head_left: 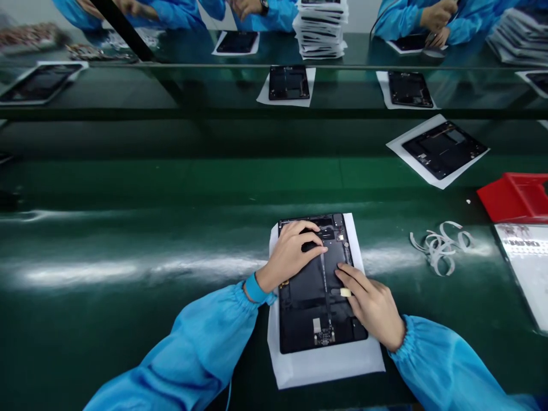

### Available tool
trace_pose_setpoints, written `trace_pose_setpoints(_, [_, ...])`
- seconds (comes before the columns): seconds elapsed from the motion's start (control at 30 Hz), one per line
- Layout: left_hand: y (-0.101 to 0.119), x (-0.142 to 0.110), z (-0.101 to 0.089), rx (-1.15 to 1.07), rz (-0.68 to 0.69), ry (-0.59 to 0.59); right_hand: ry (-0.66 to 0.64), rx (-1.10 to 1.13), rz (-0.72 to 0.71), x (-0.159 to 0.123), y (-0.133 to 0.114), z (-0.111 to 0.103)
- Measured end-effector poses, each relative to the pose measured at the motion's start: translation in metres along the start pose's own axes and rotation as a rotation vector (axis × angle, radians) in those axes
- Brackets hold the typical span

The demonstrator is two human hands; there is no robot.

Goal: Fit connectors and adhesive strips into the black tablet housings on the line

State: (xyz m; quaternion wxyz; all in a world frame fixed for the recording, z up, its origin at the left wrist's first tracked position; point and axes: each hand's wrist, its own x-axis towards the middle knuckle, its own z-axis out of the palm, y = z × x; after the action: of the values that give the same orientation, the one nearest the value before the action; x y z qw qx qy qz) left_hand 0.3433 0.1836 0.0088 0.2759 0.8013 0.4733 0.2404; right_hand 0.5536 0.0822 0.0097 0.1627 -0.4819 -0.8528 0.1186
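- One long green worktop (128, 354) carries pretty much everything near the wearer.
- Three co-workers (436, 17) in blue sleeves on the far side, as best I can count, plus two stacks of white sheets (321, 34) over there.
- One white backing sheet (325, 371), and on it the opened tablet (299, 331), dead ahead of the wearer. Its long axis runs away from the body, near end slightly to the right. Both hands are on or over it, so neither is really farther off: left at the far-left part, right by the middle of the right edge.
- More opened units, each on white: one spare tablet (445, 149) up and to the right, long axis slanted, nearer the right hand; two set farther back (289, 83). Others are cut off or distant, so no total from me.
- One red bin (514, 197) at the right edge, one printed white panel (526, 268) just below it.
- Two hands: left hand (295, 248) arched, thumb and fingertips bent down close together — can't tell if they pinch anything. Right hand (370, 299) has its fingers laid on the tablet.
- One clump of curled white strips (443, 245), right of the tablet; too tangled to count.
- One little cream piece (345, 292) right at the right hand's fingers — held or just touching, can't tell.
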Motion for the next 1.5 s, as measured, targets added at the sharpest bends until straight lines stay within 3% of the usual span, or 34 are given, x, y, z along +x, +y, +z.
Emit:
trace_pose_setpoints(0.4, [-0.001, -0.001, 0.001, 0.008, 0.012, 0.015, 0.040, 0.043, -0.009, -0.001, 0.002, 0.000])
trace_pose_setpoints(0.6, [0.001, -0.003, 0.004, 0.006, 0.033, 0.056, 0.058, 0.046, -0.322, -0.011, -0.006, -0.002])
trace_pose_setpoints(0.7, [0.005, -0.006, 0.001, -0.083, 0.024, 0.169, -0.017, -0.001, -0.307, -0.002, -0.007, -0.002])
trace_pose_setpoints(0.8, [0.010, -0.022, -0.006, -0.166, -0.124, 0.366, -0.045, -0.023, -0.190, 0.019, 0.000, -0.002])
trace_pose_setpoints(0.87, [0.013, -0.045, -0.012, -0.201, -0.265, 0.388, -0.033, -0.017, -0.148, 0.033, 0.007, -0.001])
trace_pose_setpoints(0.97, [0.017, -0.096, -0.020, -0.359, -0.499, 0.207, -0.021, -0.007, -0.142, 0.044, 0.015, 0.003])
trace_pose_setpoints(1.1, [0.024, -0.153, -0.024, -0.764, -0.790, -0.002, -0.010, -0.008, -0.140, 0.043, 0.015, 0.008])
trace_pose_setpoints(1.17, [0.031, -0.162, -0.025, -0.929, -0.901, -0.042, -0.003, -0.010, -0.143, 0.042, 0.013, 0.009])
trace_pose_setpoints(1.23, [0.039, -0.157, -0.027, -1.013, -0.989, -0.007, 0.008, -0.018, -0.144, 0.042, 0.012, 0.010])
trace_pose_setpoints(1.3, [0.048, -0.146, -0.030, -1.034, -1.010, 0.022, 0.035, -0.021, -0.146, 0.041, 0.012, 0.011])
trace_pose_setpoints(1.37, [0.056, -0.137, -0.029, -1.001, -0.936, 0.011, 0.085, -0.011, -0.152, 0.040, 0.012, 0.012])
trace_pose_setpoints(1.5, [0.052, -0.133, -0.009, -0.761, -0.794, 0.106, 0.278, 0.049, -0.152, 0.039, 0.015, 0.014])
